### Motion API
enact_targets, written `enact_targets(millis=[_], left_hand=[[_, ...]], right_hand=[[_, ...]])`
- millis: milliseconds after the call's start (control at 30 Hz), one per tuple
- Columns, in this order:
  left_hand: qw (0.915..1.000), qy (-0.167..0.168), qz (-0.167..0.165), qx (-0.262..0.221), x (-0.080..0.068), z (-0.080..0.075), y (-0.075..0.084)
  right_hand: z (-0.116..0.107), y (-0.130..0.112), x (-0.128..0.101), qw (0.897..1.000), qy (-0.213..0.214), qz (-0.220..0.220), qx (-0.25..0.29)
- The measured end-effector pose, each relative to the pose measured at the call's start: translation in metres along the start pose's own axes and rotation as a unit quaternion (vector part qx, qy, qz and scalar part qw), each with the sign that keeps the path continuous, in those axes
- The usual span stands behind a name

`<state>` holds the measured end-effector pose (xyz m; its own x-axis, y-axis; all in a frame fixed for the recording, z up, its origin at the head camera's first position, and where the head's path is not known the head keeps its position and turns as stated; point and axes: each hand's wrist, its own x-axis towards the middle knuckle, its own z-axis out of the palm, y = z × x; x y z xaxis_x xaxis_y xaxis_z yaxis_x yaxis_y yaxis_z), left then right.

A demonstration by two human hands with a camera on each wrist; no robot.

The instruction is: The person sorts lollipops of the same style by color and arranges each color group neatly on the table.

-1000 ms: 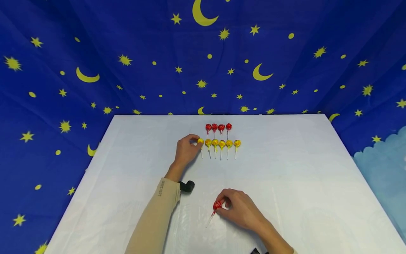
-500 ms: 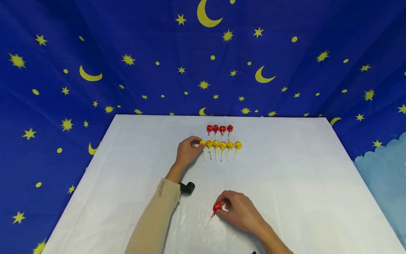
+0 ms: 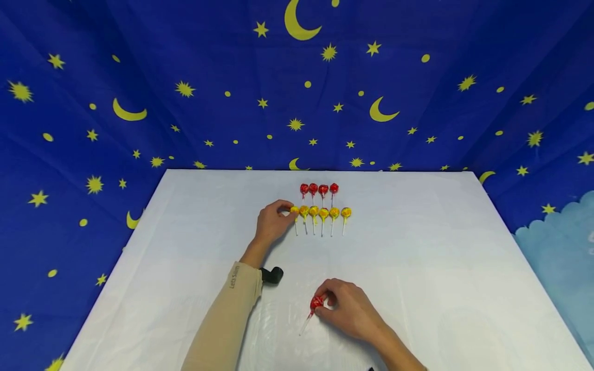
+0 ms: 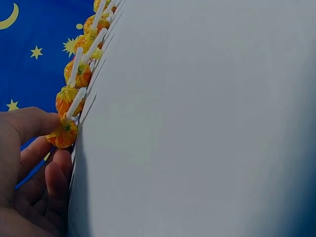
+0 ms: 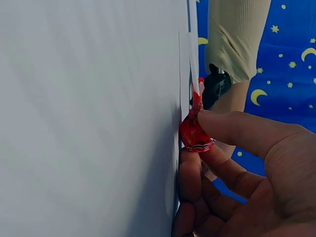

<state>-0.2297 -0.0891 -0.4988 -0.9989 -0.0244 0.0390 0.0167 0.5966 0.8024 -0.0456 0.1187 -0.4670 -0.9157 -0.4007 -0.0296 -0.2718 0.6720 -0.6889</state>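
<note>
Both hands pinch lollipops on the white bench, almost as they were half a second ago.

Head view: the left hand (image 3: pixel 273 221) keeps its fingertips closed on the leftmost yellow lollipop (image 3: pixel 294 211) at the end of the yellow row (image 3: pixel 323 212), just below the four red lollipops (image 3: pixel 318 188); only the camera has shifted slightly. The right hand (image 3: pixel 349 309) stays near the bench (image 3: pixel 441 268) front, clamped on a single red lollipop (image 3: pixel 317 302), well apart from the rows.
Left wrist view: thumb and fingers (image 4: pixel 55 175) pinch the yellow lollipop's wrapped head (image 4: pixel 63 134).
Right wrist view: thumb and fingers (image 5: pixel 232 129) grip the red lollipop's head (image 5: pixel 195 136) against the bench.
</note>
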Motion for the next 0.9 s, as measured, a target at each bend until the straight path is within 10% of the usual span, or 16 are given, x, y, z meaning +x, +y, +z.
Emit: enact_targets(millis=[900], left_hand=[[0.9997,-0.009,0.017,-0.017,-0.005,-0.002,-0.001]], right_hand=[[-0.017,0.014,0.005,0.998,0.033,0.032,0.036]])
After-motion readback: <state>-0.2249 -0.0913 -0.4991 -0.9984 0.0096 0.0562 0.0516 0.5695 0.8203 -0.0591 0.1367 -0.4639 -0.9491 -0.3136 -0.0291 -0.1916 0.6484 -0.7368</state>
